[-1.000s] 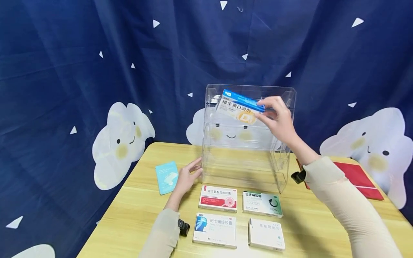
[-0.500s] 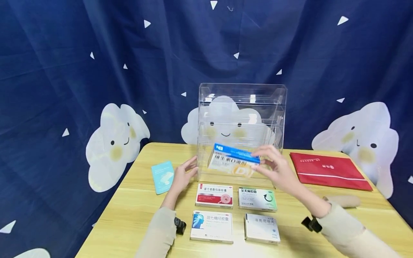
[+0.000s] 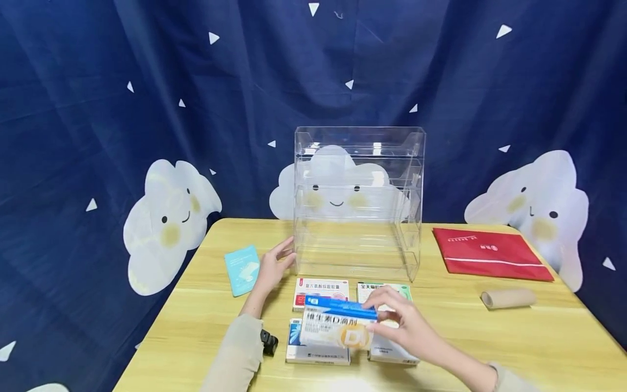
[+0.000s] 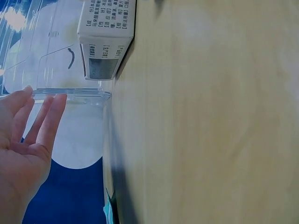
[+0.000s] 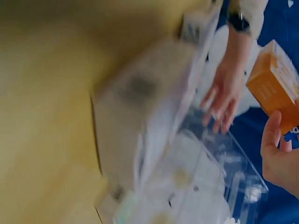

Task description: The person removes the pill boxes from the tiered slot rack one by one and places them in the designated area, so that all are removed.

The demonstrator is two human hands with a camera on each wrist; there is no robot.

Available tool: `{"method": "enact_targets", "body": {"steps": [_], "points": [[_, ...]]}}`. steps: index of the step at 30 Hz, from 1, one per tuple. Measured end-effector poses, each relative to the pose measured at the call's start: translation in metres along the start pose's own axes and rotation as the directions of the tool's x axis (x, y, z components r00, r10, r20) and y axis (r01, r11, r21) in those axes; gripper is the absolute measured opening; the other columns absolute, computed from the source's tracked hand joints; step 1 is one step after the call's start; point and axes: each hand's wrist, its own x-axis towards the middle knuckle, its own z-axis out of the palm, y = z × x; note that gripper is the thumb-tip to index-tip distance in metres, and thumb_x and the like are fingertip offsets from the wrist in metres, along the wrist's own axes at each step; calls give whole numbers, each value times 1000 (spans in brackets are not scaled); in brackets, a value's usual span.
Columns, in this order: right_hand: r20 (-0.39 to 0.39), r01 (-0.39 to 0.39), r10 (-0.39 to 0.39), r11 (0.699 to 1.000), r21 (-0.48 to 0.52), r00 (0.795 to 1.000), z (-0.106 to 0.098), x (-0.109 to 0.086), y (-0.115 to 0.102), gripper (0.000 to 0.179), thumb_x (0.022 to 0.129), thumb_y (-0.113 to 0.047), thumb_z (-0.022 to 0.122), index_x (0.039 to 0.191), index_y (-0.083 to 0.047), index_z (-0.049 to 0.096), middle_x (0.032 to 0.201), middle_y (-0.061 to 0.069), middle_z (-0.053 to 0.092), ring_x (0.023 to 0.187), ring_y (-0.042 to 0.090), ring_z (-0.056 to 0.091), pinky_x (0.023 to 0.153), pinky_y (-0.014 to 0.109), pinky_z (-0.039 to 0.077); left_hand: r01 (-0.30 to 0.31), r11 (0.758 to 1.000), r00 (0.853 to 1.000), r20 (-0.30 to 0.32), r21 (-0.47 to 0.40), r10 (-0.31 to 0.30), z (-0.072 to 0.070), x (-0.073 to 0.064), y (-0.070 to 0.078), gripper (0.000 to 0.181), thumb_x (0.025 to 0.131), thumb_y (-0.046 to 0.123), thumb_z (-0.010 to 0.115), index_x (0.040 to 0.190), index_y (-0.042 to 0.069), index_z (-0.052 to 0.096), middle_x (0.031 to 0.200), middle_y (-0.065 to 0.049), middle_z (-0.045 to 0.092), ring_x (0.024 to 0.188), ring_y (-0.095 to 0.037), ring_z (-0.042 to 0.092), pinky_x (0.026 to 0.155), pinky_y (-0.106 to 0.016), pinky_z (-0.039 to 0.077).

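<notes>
My right hand (image 3: 404,325) pinches one end of a blue, white and orange vitamin D drops box (image 3: 325,324), held over the medicine boxes on the table. In the right wrist view the orange end of this box shows above my thumb. With fingers extended, my left hand (image 3: 271,270) touches the left side of a clear plastic tiered rack (image 3: 352,270). Partly hidden beneath the held box are a red and white box (image 3: 318,285), a green and white box (image 3: 403,289), a blue and white box (image 3: 318,356) and a white box (image 3: 394,353).
A light blue packet (image 3: 242,270) lies left of my left hand. To the right of the rack are a red folded bag (image 3: 490,253) and a cardboard tube (image 3: 509,298). A dark blue cloud-patterned curtain (image 3: 235,81) hangs behind the wooden table (image 3: 196,326).
My right hand has brought the vitamin D drops box down from the rack's upper part toward me, over the boxes in front. My left hand stays at the rack's side.
</notes>
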Motion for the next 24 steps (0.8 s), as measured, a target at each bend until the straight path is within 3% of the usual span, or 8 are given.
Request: {"method": "enact_targets", "body": {"steps": [8,13,15,20,24], "points": [[161,-120,100,985,122,982,30,-27,-4,24,89,-14,70,112,-11,63,107,10,58,94,-3,54,71,21,62,-10,1000,1000,-2,15,10,-2,-1,0,50,93,-1,62,141,3,50,144,-21,51,124,-42,58,85,-27,62],[287,-259,197,946,195,937,40,-37,-3,26,91,-21,68,114,-10,61,106,14,55,87,-2,53,69,17,58,-15,1000,1000,4,18,15,-2,-1,4,50,93,0,62,141,2,49,144,-22,50,124,-43,57,86,-31,62],[329,-331,255,922,199,909,42,-40,-3,25,93,-22,67,115,-12,62,106,11,55,88,-2,52,68,15,54,-18,1000,1000,7,18,18,-2,-1,4,50,93,0,62,141,1,49,144,-22,51,124,-43,57,87,-34,62],[370,-444,360,879,172,856,47,-46,-1,22,93,-21,66,114,-15,64,101,4,54,90,1,50,64,14,46,-24,1000,1000,11,15,23,-1,0,3,50,93,0,62,141,0,49,144,-22,51,124,-43,57,87,-36,62],[372,-445,362,880,165,854,50,-49,1,23,94,-22,66,114,-12,62,98,3,54,84,-2,50,62,12,44,-14,1000,1000,12,10,14,-1,0,2,50,94,1,62,142,1,49,144,-22,51,125,-42,57,88,-36,62]]}}
